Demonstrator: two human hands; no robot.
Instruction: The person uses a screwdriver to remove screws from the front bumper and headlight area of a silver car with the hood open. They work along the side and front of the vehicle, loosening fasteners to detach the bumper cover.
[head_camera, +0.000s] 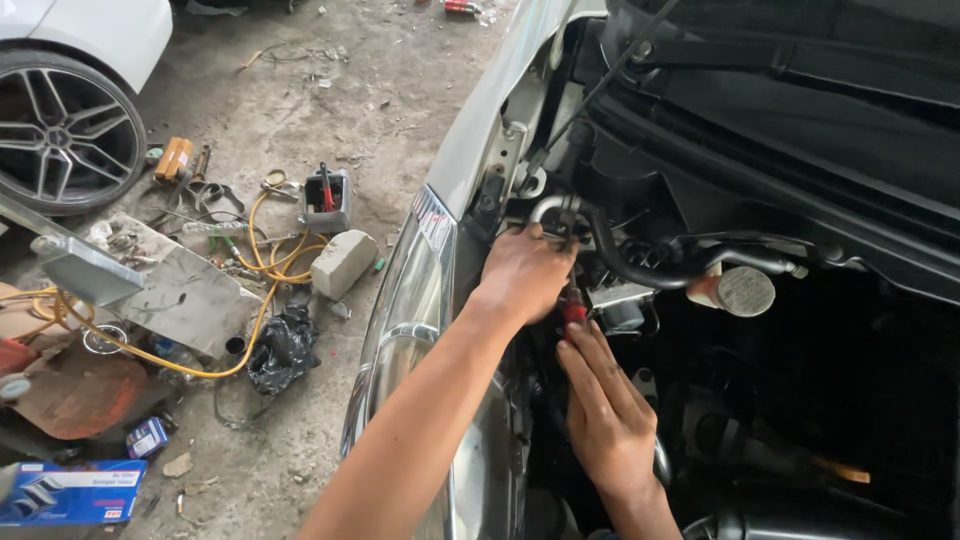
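Note:
I look into the open engine bay of a silver car. My left hand (525, 270) reaches in over the headlight (410, 290) and is closed around a tool with a red handle (574, 311). The tool's top end sits at a curved metal pipe (545, 207), where a black hose (640, 270) joins it. My right hand (605, 405) comes up from below with its fingers stretched out. Its fingertips touch the red handle. The tool's jaws are hidden behind my left hand.
A round grey-topped cap (745, 291) sits right of the hose. A thin bonnet prop rod (600, 85) slants above. On the dirty floor to the left lie a yellow hose (262, 250), a black bag (283, 348), a grey block (343, 262), a blue box (70, 492) and another car's wheel (60, 135).

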